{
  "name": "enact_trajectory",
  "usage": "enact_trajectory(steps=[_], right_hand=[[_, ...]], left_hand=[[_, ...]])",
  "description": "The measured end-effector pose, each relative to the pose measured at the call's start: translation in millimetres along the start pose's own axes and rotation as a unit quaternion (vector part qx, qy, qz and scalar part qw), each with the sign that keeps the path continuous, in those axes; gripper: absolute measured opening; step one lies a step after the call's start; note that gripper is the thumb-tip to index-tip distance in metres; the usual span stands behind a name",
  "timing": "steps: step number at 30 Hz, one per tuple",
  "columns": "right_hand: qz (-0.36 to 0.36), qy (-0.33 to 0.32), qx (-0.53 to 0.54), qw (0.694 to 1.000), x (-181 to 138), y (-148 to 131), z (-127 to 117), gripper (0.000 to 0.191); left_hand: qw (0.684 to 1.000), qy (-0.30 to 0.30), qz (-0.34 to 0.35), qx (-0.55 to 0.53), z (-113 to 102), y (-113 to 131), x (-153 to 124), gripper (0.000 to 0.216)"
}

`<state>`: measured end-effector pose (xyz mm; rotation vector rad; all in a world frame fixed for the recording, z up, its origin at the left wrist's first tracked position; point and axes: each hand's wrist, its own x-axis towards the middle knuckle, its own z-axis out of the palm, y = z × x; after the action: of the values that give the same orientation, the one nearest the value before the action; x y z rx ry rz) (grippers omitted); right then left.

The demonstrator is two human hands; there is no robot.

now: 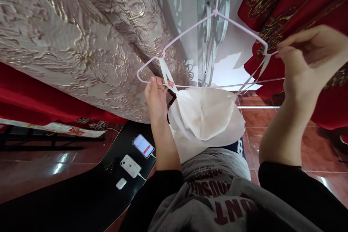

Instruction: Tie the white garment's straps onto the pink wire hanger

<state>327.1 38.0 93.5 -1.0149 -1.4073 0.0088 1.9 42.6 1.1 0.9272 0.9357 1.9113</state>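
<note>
A pale pink clothes hanger point(189, 32) is up in front of me, its hook near a grey metal frame. From its two shoulder notches hang the thin straps of a white strappy garment point(209, 114), whose body drops toward my lap. My left hand point(157, 88) is closed on the hanger's lower left bar, beside the left strap. At the hanger's right end, my right hand point(304, 50) pinches the tip with thumb and fingers, just outside the right strap. That end of the hanger is partly hidden by the hand.
A shiny embossed pinkish fabric point(89, 40) hangs at the left. Red embroidered cloth point(288, 7) hangs at the right. The grey scrollwork metal frame point(206, 50) stands ahead. On a black bench point(89, 195) lie a lit phone point(143, 145), a white phone point(130, 166) and a small white case point(121, 183).
</note>
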Motion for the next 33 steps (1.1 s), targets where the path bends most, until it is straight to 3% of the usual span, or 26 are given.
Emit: enact_trajectory(steps=[2,4,8,10,14,18,24,29,33], right_hand=[[-0.038,0.026,0.028,0.999,-3.1,-2.2,6.3,0.017],[-0.089,0.007,0.042,0.995,-13.4,-4.7,18.6,0.014],[-0.106,-0.226,0.007,0.968,-48.3,0.2,52.9,0.023],[-0.086,-0.297,-0.014,0.951,-65.1,8.2,67.2,0.032],[-0.057,-0.262,-0.022,0.963,-88.0,16.4,76.4,0.028],[-0.063,-0.241,-0.003,0.969,-98.0,8.2,71.1,0.029],[-0.062,-0.25,0.002,0.966,-97.2,0.8,67.0,0.031],[-0.069,-0.257,0.002,0.964,-98.2,-0.3,63.4,0.035],[-0.057,-0.241,-0.008,0.969,-100.5,-1.1,60.9,0.032]], left_hand=[[1.0,-0.01,0.003,-0.008,2.9,-3.7,-4.1,0.054],[1.0,-0.023,0.001,-0.009,6.6,-8.3,-10.3,0.054],[1.0,-0.011,0.011,0.018,11.3,-18.2,-26.8,0.051],[0.999,0.014,0.028,0.027,10.0,-20.6,-35.9,0.05],[0.998,0.034,0.035,0.05,4.6,-8.8,-54.1,0.042],[0.996,0.029,0.046,0.065,11.9,27.4,-63.9,0.027],[0.993,-0.042,0.105,-0.044,34.2,74.9,-32.3,0.027],[0.968,0.0,0.25,-0.005,22.7,70.5,-4.2,0.03],[0.976,0.049,0.212,0.022,-6.0,46.3,-11.2,0.033]])
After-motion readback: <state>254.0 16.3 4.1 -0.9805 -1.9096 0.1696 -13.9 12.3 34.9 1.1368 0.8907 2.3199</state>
